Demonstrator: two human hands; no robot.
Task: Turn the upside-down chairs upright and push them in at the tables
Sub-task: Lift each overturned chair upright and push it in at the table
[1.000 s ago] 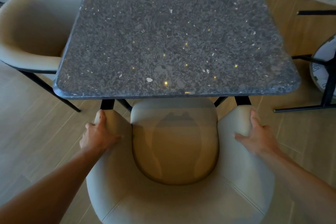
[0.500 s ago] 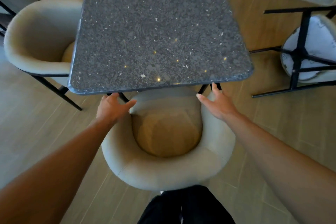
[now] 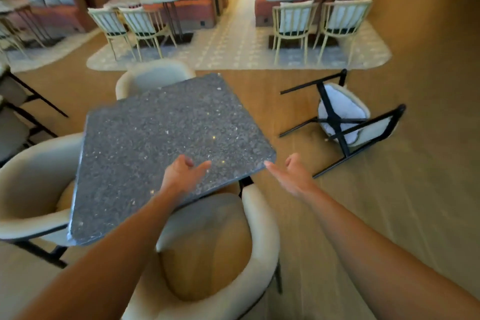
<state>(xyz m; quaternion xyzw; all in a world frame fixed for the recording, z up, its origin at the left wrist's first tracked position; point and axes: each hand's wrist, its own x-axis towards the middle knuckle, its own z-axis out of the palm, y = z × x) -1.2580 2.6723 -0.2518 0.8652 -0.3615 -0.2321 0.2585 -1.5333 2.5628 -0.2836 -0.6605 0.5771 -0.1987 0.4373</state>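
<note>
Neither grip holds anything: the left hand [image 3: 181, 173] hangs open with loosely curled fingers over the near right corner of the square dark speckled stone worktop [image 3: 166, 143], and the right hand [image 3: 293, 175] is open, palm turned inward, in the air just right of that corner. Below the forearms a cream upholstered tub chair with a tan seat cushion [image 3: 213, 249] stands upright, its front tucked under the worktop's near edge; two more cream tub chairs sit pushed in, one at the left side [image 3: 33, 184] and one at the far side [image 3: 153, 76]. That leaves the overturned cream chair with black metal legs [image 3: 342, 117], lying on the wooden floor [image 3: 415, 189] to the right, well apart from the worktop, its leg frame up and its pale underside showing.

Judging by this, the step in hand is the reach to that chair. It would go best by stepping round to it rather than stretching, taking the frame or the shell rim with both hands on opposite sides, and rolling it over so all four feet land together. The legs look thin and could scrape the floor if dragged, so lift, then slide it square to the free right edge.
</note>
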